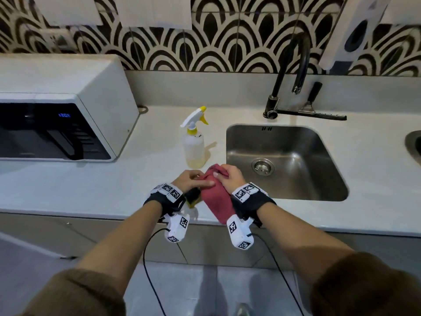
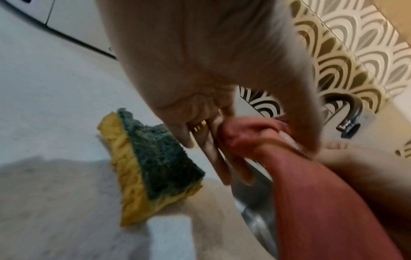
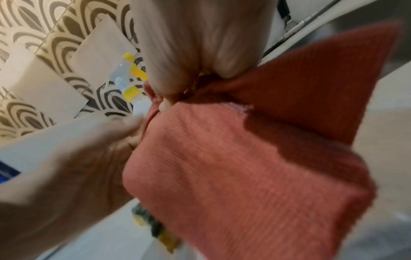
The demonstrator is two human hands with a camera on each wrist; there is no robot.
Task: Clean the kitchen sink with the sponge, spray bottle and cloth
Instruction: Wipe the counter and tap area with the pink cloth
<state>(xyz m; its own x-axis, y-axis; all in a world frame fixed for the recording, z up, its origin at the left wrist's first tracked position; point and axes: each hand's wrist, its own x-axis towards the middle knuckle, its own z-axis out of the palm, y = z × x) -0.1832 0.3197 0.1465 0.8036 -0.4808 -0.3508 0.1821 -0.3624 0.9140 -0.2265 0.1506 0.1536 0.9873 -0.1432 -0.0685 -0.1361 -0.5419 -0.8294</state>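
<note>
1. Right hand (image 1: 231,176): grip closed; the fingers are curled round the bunched top of the red cloth (image 1: 216,201), at the centre of the head view. The cloth hangs down from this hold, clear of the table (image 1: 91,190).
2. Left hand (image 1: 193,180): grip partly closed; the fingers and thumb pinch the same top end of the cloth from the left side. Judgement: both hands meet on the cloth to gather or fold it into a pad for wiping.
3. Sponge (image 2: 151,163): yellow with a dark scouring face, lying on the table just below the left hand and untouched; in the head view it is largely hidden beneath the left wrist.
4. Spray bottle (image 1: 194,140): upright on the table, above the hands and just left of the sink (image 1: 284,160), within easy reach; its liquid level is low.
5. Sink: right of centre, basin bare, drain visible; the black tap (image 1: 293,71) stands behind it. Whether the steel is wet cannot be told.
6. A microwave (image 1: 57,110) occupies the upper left of the frame.
</note>
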